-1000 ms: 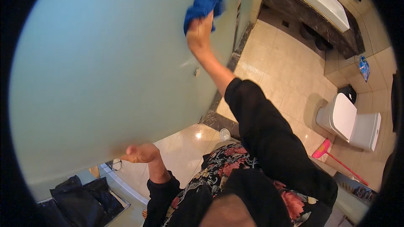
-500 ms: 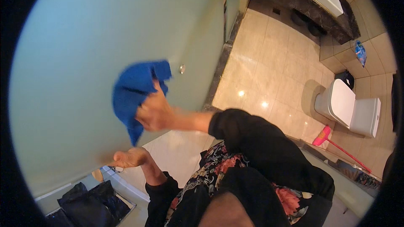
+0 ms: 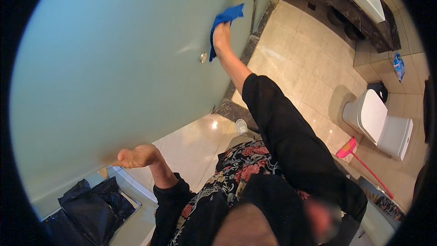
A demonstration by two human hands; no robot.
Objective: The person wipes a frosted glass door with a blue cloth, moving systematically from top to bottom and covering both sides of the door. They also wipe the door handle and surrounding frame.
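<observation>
- Head view: a frosted glass panel (image 3: 114,64) fills the left half; its right edge runs beside a dark stone threshold (image 3: 236,105), with open beige floor tiles (image 3: 314,77) beyond toward the toilet (image 3: 380,123)
- A small round knob (image 3: 203,57) sits on the glass just left of the blue cloth (image 3: 225,20)
- A pink broom (image 3: 359,159) lies near the toilet; black bags (image 3: 91,205) sit low left, partly cut off by the rim
- Right hand (image 3: 222,36), arm stretched up and out, presses the cloth against the glass near its edge; the fingers are hidden under the cloth
- Left hand (image 3: 136,156) lies flat and open against the lower glass, holding nothing
</observation>
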